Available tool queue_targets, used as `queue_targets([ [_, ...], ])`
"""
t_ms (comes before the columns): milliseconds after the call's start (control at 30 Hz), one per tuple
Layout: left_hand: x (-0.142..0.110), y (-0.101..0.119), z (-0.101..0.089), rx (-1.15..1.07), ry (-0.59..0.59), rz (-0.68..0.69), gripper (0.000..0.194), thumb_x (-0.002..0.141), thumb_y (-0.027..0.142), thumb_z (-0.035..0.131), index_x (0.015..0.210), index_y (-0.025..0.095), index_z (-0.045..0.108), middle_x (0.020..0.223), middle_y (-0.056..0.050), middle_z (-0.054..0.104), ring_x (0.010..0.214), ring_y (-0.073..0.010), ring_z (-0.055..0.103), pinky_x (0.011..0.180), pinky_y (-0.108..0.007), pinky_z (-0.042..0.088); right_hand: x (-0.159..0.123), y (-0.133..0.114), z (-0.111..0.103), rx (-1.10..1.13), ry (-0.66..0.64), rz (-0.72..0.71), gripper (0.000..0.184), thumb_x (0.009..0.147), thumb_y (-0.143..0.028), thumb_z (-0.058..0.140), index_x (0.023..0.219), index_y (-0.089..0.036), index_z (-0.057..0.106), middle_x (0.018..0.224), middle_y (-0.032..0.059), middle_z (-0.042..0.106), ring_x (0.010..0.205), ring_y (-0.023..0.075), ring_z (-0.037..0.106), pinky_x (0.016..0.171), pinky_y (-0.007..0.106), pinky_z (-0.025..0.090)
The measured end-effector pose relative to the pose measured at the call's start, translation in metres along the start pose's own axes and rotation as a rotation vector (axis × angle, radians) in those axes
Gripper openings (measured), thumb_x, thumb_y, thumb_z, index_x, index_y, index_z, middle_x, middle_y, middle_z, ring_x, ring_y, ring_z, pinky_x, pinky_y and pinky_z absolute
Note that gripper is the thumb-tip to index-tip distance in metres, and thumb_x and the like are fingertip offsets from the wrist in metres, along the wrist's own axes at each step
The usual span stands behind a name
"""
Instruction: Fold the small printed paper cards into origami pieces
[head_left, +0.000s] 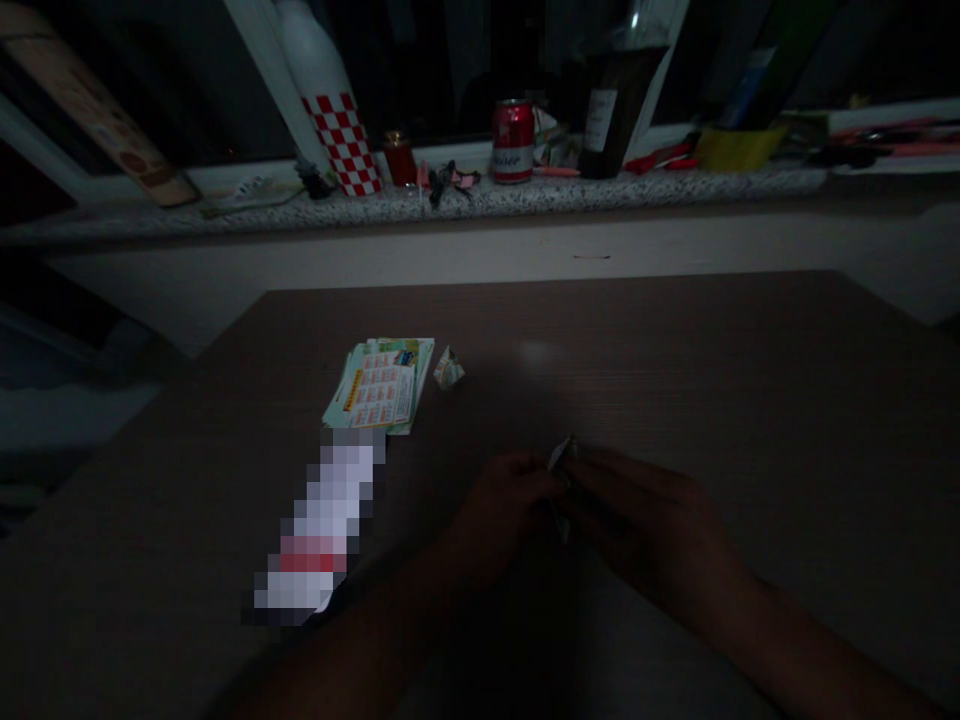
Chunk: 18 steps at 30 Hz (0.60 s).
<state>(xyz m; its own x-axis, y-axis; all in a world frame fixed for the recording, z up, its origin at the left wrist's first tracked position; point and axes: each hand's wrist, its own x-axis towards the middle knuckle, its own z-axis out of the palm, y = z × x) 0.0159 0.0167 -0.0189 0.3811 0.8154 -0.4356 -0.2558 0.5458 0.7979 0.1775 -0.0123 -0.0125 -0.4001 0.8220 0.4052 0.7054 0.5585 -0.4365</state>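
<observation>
Over the middle of the dim table, my left hand [499, 512] and my right hand [651, 515] meet around a small folded piece of paper [560, 455]. The fingers of my left hand are closed on its left side. My right hand presses the other side, fingers together and fairly straight. Only the paper's upper tip and lower edge show between the fingers. Farther back and to the left lies a small folded paper shape [448, 370]. Right beside it is a stack of printed green-and-white paper sheets [379, 388].
A blurred-out, pale elongated object [322, 530] lies on the wooden table [712, 370], left of my left forearm. Along the granite windowsill [405, 208] stand a red-and-white checkered bottle [341, 130], a red can [513, 140], a dark bottle [611, 115] and a yellow container [739, 147].
</observation>
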Motion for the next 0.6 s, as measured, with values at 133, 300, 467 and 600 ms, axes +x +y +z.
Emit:
queue_targets([
  [133, -0.001, 0.001, 0.001, -0.038, -0.016, 0.005, 0.008, 0.061, 0.016, 0.064, 0.066, 0.010, 0.062, 0.064, -0.001, 0.058, 0.056, -0.0098, 0.052, 0.053, -0.022, 0.039, 0.001, 0.000, 0.001, 0.004, 0.002, 0.003, 0.025, 0.088, -0.021, 0.057, 0.112, -0.019, 0.062, 0.102, 0.0086, 0.069, 0.082, 0.0196, 0.067, 0.073, 0.033, 0.057],
  [300, -0.002, 0.001, 0.000, -0.067, -0.008, -0.002, 0.008, 0.062, 0.018, 0.064, 0.063, 0.011, 0.061, 0.061, 0.000, 0.056, 0.053, -0.0102, 0.051, 0.051, -0.022, 0.038, 0.003, -0.002, 0.001, -0.010, 0.008, -0.013, 0.024, 0.087, -0.021, 0.057, 0.109, -0.018, 0.065, 0.101, 0.0090, 0.069, 0.083, 0.0201, 0.067, 0.072, 0.033, 0.056],
  [467, -0.004, 0.002, -0.001, -0.101, -0.029, -0.009, 0.009, 0.061, 0.019, 0.064, 0.059, 0.011, 0.060, 0.057, 0.000, 0.055, 0.051, -0.0103, 0.050, 0.050, -0.023, 0.037, 0.006, -0.006, 0.001, -0.028, -0.005, -0.011, 0.022, 0.087, -0.021, 0.058, 0.108, -0.018, 0.065, 0.100, 0.0077, 0.070, 0.081, 0.0195, 0.067, 0.071, 0.032, 0.055],
  [600, -0.005, 0.004, -0.005, -0.147, -0.010, -0.022, 0.011, 0.061, 0.021, 0.065, 0.062, 0.011, 0.061, 0.058, 0.000, 0.055, 0.052, -0.0112, 0.051, 0.050, -0.024, 0.041, 0.013, -0.009, 0.000, -0.027, -0.053, -0.013, 0.021, 0.087, -0.021, 0.058, 0.106, -0.019, 0.066, 0.099, 0.0068, 0.070, 0.080, 0.0189, 0.066, 0.069, 0.030, 0.054],
])
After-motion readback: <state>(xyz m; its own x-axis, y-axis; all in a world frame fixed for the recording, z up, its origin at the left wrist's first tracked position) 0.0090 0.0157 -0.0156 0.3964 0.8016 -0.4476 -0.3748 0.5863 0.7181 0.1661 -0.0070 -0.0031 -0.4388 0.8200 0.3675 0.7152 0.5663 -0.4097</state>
